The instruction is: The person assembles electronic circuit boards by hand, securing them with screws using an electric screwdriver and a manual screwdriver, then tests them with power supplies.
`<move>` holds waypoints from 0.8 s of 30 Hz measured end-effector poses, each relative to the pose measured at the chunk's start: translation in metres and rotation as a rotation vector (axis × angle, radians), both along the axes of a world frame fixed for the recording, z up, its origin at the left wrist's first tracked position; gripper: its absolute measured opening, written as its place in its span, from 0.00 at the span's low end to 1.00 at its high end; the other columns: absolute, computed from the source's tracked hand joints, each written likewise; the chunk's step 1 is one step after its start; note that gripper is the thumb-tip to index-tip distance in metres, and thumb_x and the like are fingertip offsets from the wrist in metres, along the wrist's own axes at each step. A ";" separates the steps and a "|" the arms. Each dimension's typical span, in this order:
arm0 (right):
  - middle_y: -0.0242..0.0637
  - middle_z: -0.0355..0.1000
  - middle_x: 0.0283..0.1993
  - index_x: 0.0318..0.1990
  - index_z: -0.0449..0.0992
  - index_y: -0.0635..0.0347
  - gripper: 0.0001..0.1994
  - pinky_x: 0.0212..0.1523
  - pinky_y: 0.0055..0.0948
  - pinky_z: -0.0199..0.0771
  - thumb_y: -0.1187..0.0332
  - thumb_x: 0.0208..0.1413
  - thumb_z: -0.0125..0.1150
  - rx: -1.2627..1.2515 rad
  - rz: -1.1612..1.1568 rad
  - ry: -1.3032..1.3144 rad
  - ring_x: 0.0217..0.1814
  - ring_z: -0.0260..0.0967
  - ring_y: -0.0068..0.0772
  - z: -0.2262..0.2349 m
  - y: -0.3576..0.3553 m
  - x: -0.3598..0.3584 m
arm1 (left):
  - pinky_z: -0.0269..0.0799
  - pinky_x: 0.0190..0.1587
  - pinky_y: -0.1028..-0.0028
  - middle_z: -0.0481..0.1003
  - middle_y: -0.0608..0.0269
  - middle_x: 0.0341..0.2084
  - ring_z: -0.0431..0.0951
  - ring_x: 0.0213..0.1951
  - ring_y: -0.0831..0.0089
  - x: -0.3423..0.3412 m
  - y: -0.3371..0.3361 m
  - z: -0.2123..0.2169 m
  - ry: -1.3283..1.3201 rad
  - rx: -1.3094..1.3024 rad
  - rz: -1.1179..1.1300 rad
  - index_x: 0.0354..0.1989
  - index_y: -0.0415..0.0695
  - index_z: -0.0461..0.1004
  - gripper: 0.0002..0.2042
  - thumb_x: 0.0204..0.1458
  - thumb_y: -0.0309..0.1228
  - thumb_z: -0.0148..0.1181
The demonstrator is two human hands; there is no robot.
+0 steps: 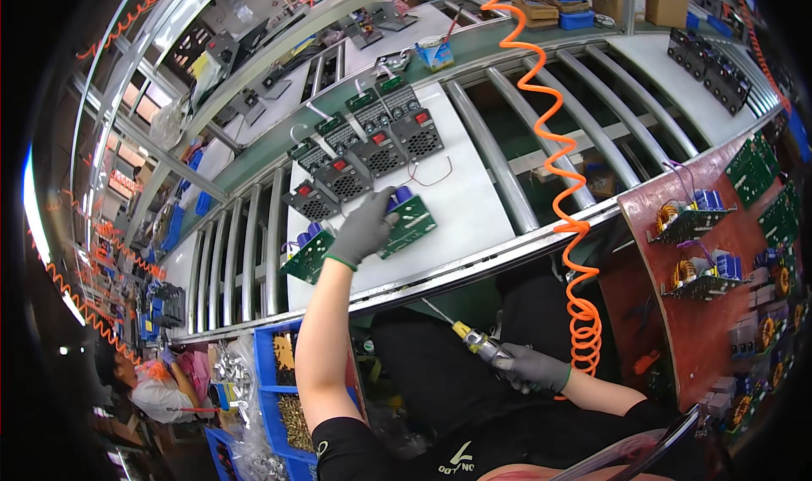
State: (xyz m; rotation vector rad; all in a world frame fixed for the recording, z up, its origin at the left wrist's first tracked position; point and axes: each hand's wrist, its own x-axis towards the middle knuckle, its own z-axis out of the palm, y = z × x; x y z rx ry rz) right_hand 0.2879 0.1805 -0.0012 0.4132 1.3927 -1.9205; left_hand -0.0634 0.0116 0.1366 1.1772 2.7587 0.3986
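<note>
While your left hand [365,225] lies gloved and spread over the green circuit board [404,224] near the front edge of the white worktop [474,202], its fingers press on the board's left end beside the blue capacitors [397,197]; whether they actually pinch it or only rest on it, you cannot tell from here. Your right hand [529,368], also gloved, is clenched around the yellow-handled screwdriver [470,339], held low below the worktop's front edge, its thin shaft pointing up and left.

Judge the board as light and stiff but fragile: the flat laminate will not bend, yet the tall parts and solder joints on it take knocks badly. Take it by its bare edges or corners, not by the capacitors or the loose red wire [427,176] trailing behind it. The glove should grip the edges well enough.

A second green board [309,254] lies just to the left of your wrist, closer to the worktop's left front corner. Behind both, a diagonal row of black power modules [368,153] with red switches runs toward the back edge. An orange coiled hose [550,159] hangs down over the rollers on the right, ending near your right hand.
</note>
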 end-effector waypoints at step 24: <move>0.33 0.67 0.33 0.52 0.67 0.59 0.21 0.16 0.20 0.67 0.53 0.60 0.56 -0.137 0.099 0.120 0.21 0.67 0.21 0.028 -0.032 -0.034 | 0.74 0.51 0.58 0.80 0.51 0.43 0.80 0.47 0.53 0.100 -0.328 -0.108 -0.159 -0.016 0.851 0.48 0.44 0.78 0.18 0.50 0.37 0.68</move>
